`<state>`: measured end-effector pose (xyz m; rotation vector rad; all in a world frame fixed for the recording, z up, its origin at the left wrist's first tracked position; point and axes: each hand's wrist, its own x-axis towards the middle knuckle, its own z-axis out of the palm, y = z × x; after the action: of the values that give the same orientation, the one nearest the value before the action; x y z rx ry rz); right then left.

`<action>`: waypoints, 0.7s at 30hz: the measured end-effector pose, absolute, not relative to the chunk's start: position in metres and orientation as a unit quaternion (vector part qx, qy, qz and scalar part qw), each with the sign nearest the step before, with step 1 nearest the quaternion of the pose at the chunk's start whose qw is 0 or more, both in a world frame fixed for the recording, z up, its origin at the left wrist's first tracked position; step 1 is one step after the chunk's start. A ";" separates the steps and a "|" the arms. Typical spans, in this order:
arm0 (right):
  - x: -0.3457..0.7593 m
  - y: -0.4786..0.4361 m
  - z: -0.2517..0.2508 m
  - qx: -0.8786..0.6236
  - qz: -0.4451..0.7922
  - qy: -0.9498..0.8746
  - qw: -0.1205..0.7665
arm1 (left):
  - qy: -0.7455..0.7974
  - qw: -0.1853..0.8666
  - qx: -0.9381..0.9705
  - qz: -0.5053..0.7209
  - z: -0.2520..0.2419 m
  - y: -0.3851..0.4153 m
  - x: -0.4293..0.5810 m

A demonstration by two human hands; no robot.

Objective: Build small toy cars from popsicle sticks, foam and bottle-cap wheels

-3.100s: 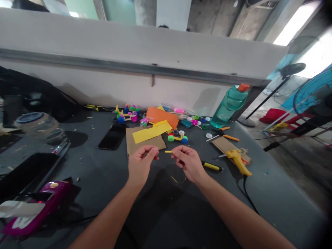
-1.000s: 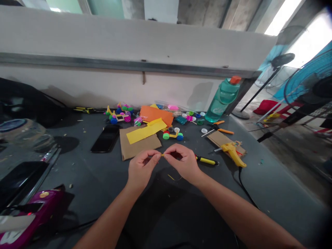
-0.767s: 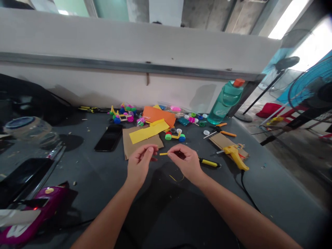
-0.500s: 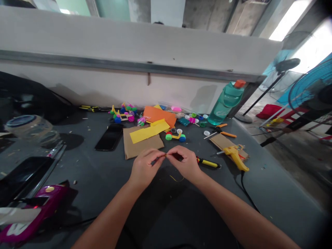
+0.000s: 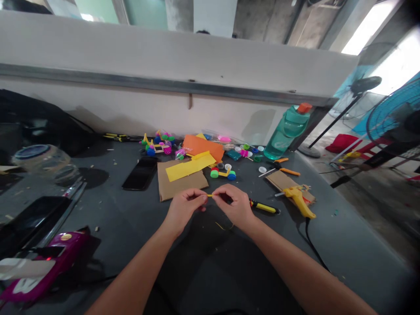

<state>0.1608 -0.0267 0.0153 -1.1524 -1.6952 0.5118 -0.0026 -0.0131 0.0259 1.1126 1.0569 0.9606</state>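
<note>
Between my two hands a small, thin yellow strip (image 5: 210, 195) is pinched, one end in each. My left hand (image 5: 185, 208) grips it with thumb and forefinger, close to the front edge of a cardboard piece (image 5: 193, 183). From the other side my right hand (image 5: 233, 203) pinches it the same way. A yellow and black cutter or pen-like tool (image 5: 265, 207) lies just right of my right hand. Below the hands a thin yellow sliver (image 5: 223, 227) rests on the dark table. A yellow paper sheet (image 5: 190, 166) lies on the cardboard.
A yellow glue gun (image 5: 299, 199) rests on cardboard at right, near orange-handled pliers (image 5: 288, 173). Behind stand a teal bottle (image 5: 287, 131) and small colourful toy pieces (image 5: 157, 145). At left are a phone (image 5: 140, 173), a clear jar (image 5: 42, 162) and a purple power strip (image 5: 55, 262).
The fingertips have drawn slightly apart, so more of the yellow strip shows between them. My left fingers have closed in more. The view has shifted slightly.
</note>
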 end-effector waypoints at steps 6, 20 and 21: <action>0.159 -0.021 0.012 -0.506 0.422 -0.589 0.468 | 0.477 0.572 0.533 0.401 0.023 -0.012 -0.004; 0.156 -0.022 0.015 -0.529 0.483 -0.531 0.453 | 0.481 0.562 0.548 0.390 0.020 -0.010 -0.004; 0.156 -0.022 0.014 -0.531 0.470 -0.540 0.452 | 0.480 0.570 0.540 0.391 0.021 -0.010 -0.003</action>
<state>0.1564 -0.0220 0.0136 -1.3114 -1.3348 1.1618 -0.0034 -0.0101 0.0205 1.2680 1.1269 0.9181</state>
